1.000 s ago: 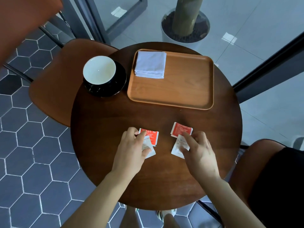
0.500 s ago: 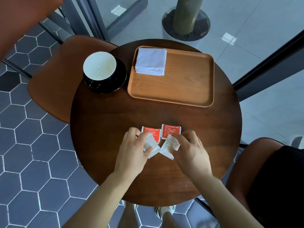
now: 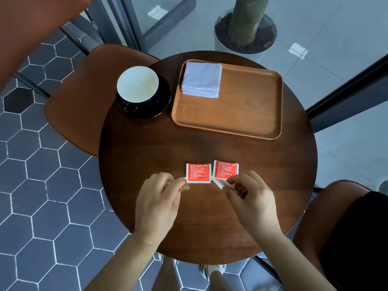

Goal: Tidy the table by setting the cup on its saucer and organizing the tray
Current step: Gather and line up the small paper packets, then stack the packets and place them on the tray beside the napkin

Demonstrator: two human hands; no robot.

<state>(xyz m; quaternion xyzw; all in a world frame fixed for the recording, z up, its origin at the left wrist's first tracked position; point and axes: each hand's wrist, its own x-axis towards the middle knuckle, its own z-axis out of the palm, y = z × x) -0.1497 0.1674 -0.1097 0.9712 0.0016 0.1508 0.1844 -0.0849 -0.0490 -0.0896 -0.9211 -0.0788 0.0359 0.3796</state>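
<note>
Head view: left hand, right hand, each grip pinching a half-hidden white packet.

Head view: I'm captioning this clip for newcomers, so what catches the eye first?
Two red packets lie side by side on the near part of the round wooden table, the left hand and right hand pinching at their near edges. Beyond them, a white cup sits on a black saucer beside a wooden tray holding folded napkins.

Packet print too small to read, white packets mostly hidden under fingers, forearms cut off below.
</note>
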